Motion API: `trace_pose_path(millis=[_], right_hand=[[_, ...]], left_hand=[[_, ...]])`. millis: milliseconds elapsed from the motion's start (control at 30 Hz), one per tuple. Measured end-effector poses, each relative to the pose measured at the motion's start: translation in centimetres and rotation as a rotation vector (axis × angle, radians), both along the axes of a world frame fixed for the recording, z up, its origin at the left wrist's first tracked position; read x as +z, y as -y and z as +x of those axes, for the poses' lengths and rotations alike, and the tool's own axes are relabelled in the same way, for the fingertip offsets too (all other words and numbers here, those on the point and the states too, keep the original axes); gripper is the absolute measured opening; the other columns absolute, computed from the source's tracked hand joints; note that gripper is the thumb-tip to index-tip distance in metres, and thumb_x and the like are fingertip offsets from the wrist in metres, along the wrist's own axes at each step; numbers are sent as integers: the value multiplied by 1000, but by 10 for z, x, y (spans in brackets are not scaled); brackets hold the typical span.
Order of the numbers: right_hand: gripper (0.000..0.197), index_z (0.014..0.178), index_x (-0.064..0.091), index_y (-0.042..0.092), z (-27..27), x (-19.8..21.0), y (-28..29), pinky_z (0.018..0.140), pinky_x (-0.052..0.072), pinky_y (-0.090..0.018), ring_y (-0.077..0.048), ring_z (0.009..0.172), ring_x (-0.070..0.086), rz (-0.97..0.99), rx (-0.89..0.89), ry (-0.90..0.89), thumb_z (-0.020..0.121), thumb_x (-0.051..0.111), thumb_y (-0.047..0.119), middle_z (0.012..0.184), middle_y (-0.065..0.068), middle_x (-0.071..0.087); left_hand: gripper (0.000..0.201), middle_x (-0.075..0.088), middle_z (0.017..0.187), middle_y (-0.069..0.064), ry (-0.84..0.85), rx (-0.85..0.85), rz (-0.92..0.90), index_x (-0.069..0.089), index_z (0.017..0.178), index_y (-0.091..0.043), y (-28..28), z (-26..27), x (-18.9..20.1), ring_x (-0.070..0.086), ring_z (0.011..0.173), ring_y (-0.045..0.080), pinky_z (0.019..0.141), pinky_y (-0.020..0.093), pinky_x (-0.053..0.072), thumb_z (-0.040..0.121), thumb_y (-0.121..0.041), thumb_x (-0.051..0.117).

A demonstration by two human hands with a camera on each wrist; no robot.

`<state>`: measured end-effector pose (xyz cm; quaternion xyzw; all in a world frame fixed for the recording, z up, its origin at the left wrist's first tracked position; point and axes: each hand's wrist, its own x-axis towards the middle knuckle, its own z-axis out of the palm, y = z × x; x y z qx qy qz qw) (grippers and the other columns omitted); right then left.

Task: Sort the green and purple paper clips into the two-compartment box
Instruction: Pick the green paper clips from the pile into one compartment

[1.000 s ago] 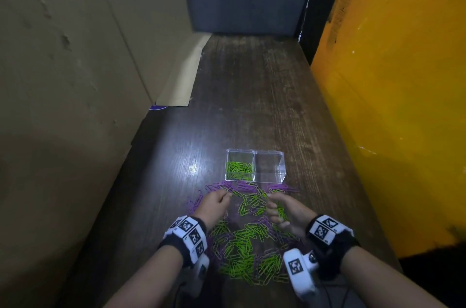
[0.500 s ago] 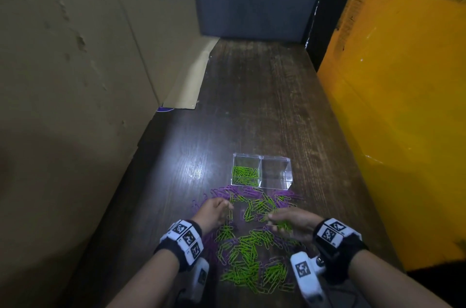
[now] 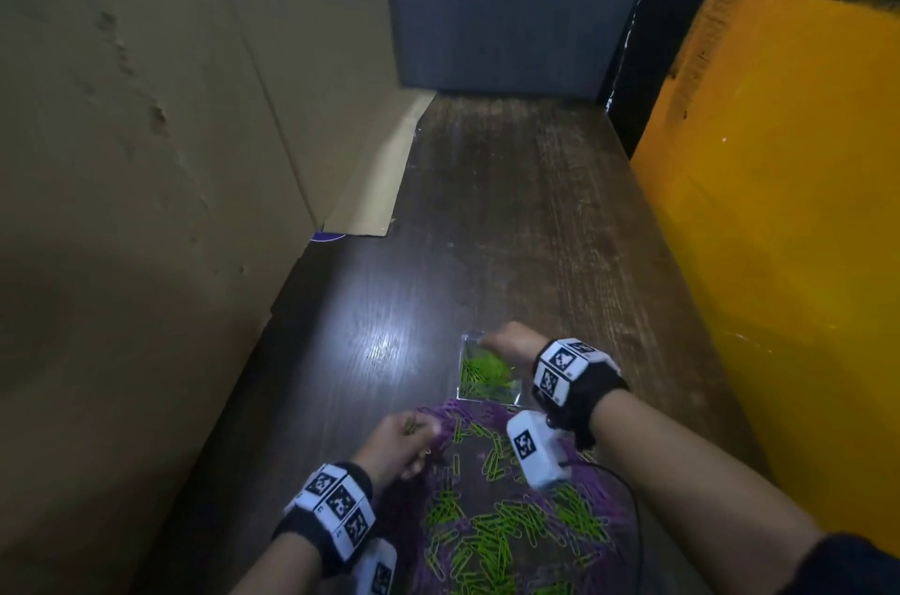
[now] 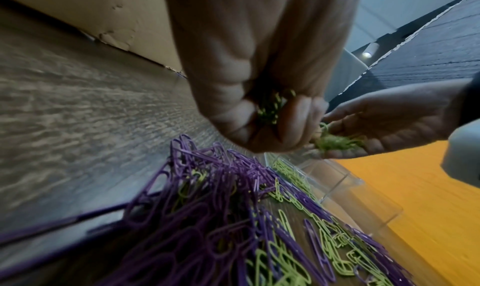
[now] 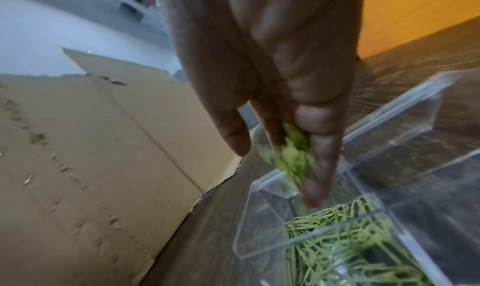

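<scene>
Mixed green-and-purple pile [image 3: 492, 531] sits on the surface [image 3: 389, 302] under your wrists. Your left hand [image 3: 399, 448], at its far left edge, has fingers curled around a few green clips [image 4: 270, 109]. Further out, your right hand [image 3: 511, 341] loosely pinches a blurry green bunch [image 5: 293, 157] just above the box's [image 3: 461, 370] left compartment, which has green ones in it.

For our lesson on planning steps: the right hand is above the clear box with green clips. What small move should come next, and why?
Probably the right hand should loosen its fingers and drop its bunch of green paper clips: it hangs over the left compartment of the clear plastic two-compartment box, where other green paper clips already lie.
</scene>
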<state>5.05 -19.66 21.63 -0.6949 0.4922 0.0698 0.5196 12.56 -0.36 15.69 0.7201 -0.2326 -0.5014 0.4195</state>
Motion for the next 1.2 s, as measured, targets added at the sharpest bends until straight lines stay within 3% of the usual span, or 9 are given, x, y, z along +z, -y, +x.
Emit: trace_pose_path(millis=[100,233,433,600,667,767,933,1033,1200], right_hand=[[37,122,51,-8,-11,0,1,64,46,-26,-14,66,49,33,-17,70,93,46,14,75,-2,50],[32,122,49,-15,-53,12,-8,59,50,-26,-32,79,56,35,-202,275,95,41,0,106,-28,59],[18,87,56,-3,-132,-23,-34,42,41,-8,4,38,53,169,-273,285,94,40,-5,74,-9,55],[26,76,56,8,-168,-54,-42,45,40,-8,1,42,52,50,-288,221,92,43,-7,66,-3,56],[30,71,59,14,-177,-63,-38,54,41,-10,-5,56,55,-97,-273,174,89,47,-8,68,-1,58],[19,97,68,6,-182,-71,-37,88,41,-24,-22,97,57,-381,-193,-8,86,53,0,101,-11,63],[46,137,41,12,-170,-72,-57,108,30,-32,-25,125,36,-588,109,-293,92,45,21,140,-6,38],[47,139,37,14,-165,-74,-74,107,34,-34,-25,125,35,-627,211,-310,93,42,22,141,-4,35],[43,137,41,15,-162,-68,-58,106,35,-35,-25,126,38,-698,194,-215,94,40,14,143,-4,38]], left_hand=[[18,48,52,-2,21,-27,6,57,80,-10,7,8,9,40,29,0,31,12,28,95,-14,48],[27,47,59,-2,127,-126,3,53,75,-17,42,17,28,43,39,4,38,15,32,98,-24,41],[32,44,67,0,171,-72,-135,50,71,-21,119,4,42,39,56,12,51,23,32,98,-19,34],[31,66,99,14,195,-117,-139,65,82,-13,136,0,29,59,96,23,99,39,45,96,-9,38],[30,67,101,13,200,-120,-146,63,80,-18,131,0,28,60,99,22,102,39,43,95,-7,40],[25,65,98,5,256,-70,-170,62,89,-20,115,5,28,56,89,16,90,33,43,93,-5,42],[18,64,107,9,524,78,-79,64,96,-14,67,7,14,54,74,8,70,18,43,91,-7,49],[28,56,124,8,746,-61,62,60,118,-11,28,-7,3,57,100,16,89,21,41,92,-11,49],[52,26,152,-2,1017,-429,233,30,143,-30,-10,-29,-16,29,139,19,112,39,28,93,-37,45]])
